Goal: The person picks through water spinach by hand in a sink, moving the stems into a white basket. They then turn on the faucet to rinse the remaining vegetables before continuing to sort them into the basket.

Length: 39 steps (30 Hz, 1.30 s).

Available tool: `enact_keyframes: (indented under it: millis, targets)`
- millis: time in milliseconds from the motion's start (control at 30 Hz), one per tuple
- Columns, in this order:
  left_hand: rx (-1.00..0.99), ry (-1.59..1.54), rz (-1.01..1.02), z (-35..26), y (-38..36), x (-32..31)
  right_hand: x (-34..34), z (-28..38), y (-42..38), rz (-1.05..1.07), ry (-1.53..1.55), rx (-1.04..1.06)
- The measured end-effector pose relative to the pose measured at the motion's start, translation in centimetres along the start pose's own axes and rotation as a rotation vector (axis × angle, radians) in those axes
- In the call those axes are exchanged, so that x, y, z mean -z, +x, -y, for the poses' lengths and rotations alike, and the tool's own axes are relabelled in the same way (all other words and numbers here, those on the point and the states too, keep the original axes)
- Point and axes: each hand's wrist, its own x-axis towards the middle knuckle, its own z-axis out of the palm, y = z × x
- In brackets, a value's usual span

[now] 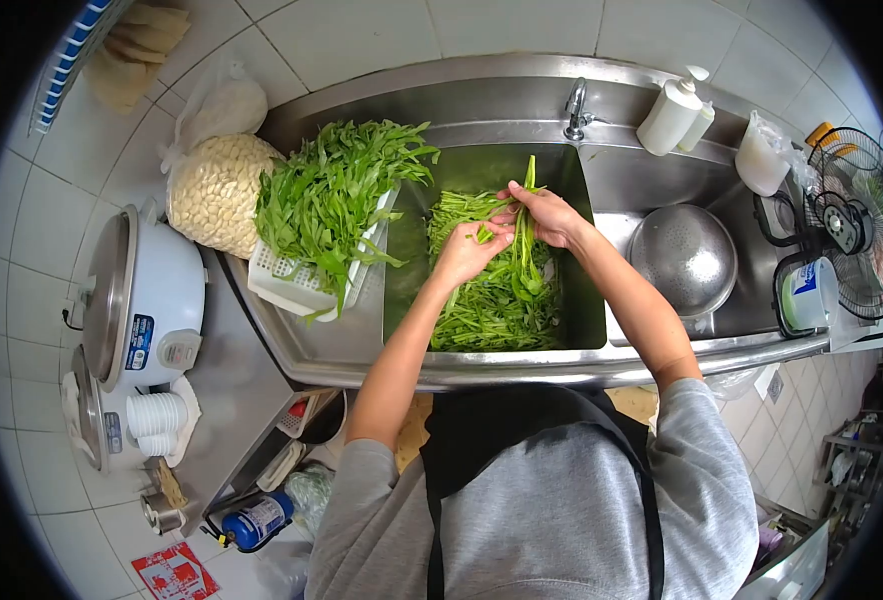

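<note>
Over the steel sink basin [587, 250], both my hands hold one bunch of long green leafy stalks [525, 250]. My left hand [465, 252] grips the stalks lower down. My right hand [548, 212] pinches them near their top end. Under my hands, a loose pile of the same greens [497, 310] fills the basin. To the left, a white plastic basket [297, 280] on the sink's draining board carries a heap of leafy greens [332, 190].
A tap [576, 108] stands behind the basin. A metal colander [687, 258] lies upside down to the right, near white bottles [670, 115] and a fan [855, 215]. At left are a bag of pale beans [217, 192] and two rice cookers [137, 300].
</note>
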Motion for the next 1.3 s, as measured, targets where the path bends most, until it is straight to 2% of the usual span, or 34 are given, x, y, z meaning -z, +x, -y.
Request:
enact_keyframes:
  millis: [33, 67, 133, 233, 367, 433, 467, 533, 633, 667, 733, 767, 800, 833, 900, 933, 1067, 1100, 1167, 1300]
  targets:
    - [0.177, 0.127, 0.091, -1.1, -0.2, 0.4, 0.0, -0.1, 0.0, 0.0, -0.001, 0.0]
    - [0.175, 0.126, 0.09, -0.5, 0.1, 0.2, -0.1, -0.2, -0.1, -0.008, 0.02, -0.001]
    - [0.018, -0.073, 0.03, 1.1, 0.7, -0.7, -0.2, -0.4, -0.2, -0.017, 0.037, -0.003]
    - [0.039, 0.029, 0.037, 0.6, 0.9, -0.7, -0.2, -0.5, -0.6, -0.028, -0.022, 0.024]
    - [-0.004, 0.078, 0.053, -1.7, 0.1, -0.7, 0.6, -1.2, -0.7, -0.043, 0.066, 0.019]
    - [0.199, 0.217, 0.101, -2.6, 0.2, -0.6, 0.5, -1.1, -0.9, -0.058, 0.095, 0.025]
    - [0.199, 0.217, 0.105, -1.9, 0.5, -0.8, 0.6, -0.9, -1.2, -0.069, 0.063, 0.024]
    - [0.056, -0.014, 0.102, 0.3, 1.0, -0.9, 1.3, -0.6, -1.2, -0.095, -0.073, 0.073]
    - [0.02, -0.141, 0.139, -1.1, 0.3, 0.6, 2.4, 0.0, -1.8, -0.125, -0.155, 0.054]
    - [0.178, -0.116, 0.177, -2.5, -0.1, 1.3, 2.6, 0.2, -2.1, -0.128, -0.152, 0.056]
    - [0.214, -0.167, 0.236, -0.5, 0.7, 1.8, 2.9, 0.5, -2.3, -0.043, -0.379, -0.012]
    - [0.252, -0.218, 0.29, 0.9, 1.1, 1.7, 2.9, 0.5, -2.3, -0.044, -0.378, -0.013]
    - [0.191, -0.261, 0.158, 0.9, 0.7, 1.0, 2.6, 0.3, -2.2, -0.064, -0.357, 0.021]
    - [0.191, -0.261, 0.158, 1.0, 0.6, 1.0, 2.2, 0.2, -2.1, -0.083, -0.337, 0.056]
    - [0.247, -0.284, 0.34, 0.9, 0.6, 1.3, 1.7, 0.1, -2.1, -0.103, -0.316, 0.093]
    - [0.276, -0.308, 0.342, 0.8, 0.6, 1.2, 1.5, 0.2, -2.1, -0.113, -0.331, 0.074]
    - [0.229, -0.057, 0.249, -1.0, 0.4, 1.1, 1.3, -0.1, -1.9, -0.111, -0.329, 0.031]
    - [0.23, -0.058, 0.247, -0.8, 0.3, 1.0, 1.4, -0.3, -1.7, -0.103, -0.324, 0.031]
    - [0.063, -0.129, 0.154, -0.5, 0.2, 0.4, 1.6, -0.8, -1.4, -0.088, -0.318, 0.013]
    - [-0.015, -0.186, 0.153, 1.5, 0.8, -0.2, 1.1, -0.7, -1.6, -0.024, -0.28, -0.051]
